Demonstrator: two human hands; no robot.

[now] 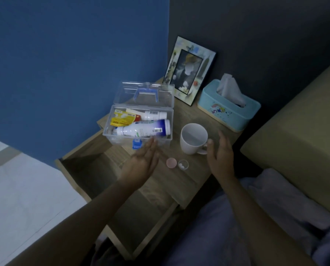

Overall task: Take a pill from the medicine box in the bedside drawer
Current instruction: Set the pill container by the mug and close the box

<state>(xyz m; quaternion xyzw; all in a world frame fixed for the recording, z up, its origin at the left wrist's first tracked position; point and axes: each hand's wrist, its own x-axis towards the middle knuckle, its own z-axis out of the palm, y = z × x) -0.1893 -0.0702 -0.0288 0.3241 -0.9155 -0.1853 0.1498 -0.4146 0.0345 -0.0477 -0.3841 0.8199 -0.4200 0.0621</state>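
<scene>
White pills (181,166) sit in a small clear cup (183,164) on the bench (196,116), pink cap (171,162) touching at its 9 o'clock; round, no long axis. Left hand (144,159) and right hand (220,152) hover spread and empty; a careless reach could tip the cup. The open medicine box (141,121) lies at 11 o'clock.

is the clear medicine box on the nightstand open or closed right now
Open. The medicine box has its clear lid swung up and back, blue handle showing through it, and the bottles and packets inside lie uncovered.

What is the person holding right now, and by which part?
Nothing. Both the left hand and right hand are open and empty; the right one is beside the mug.
</scene>
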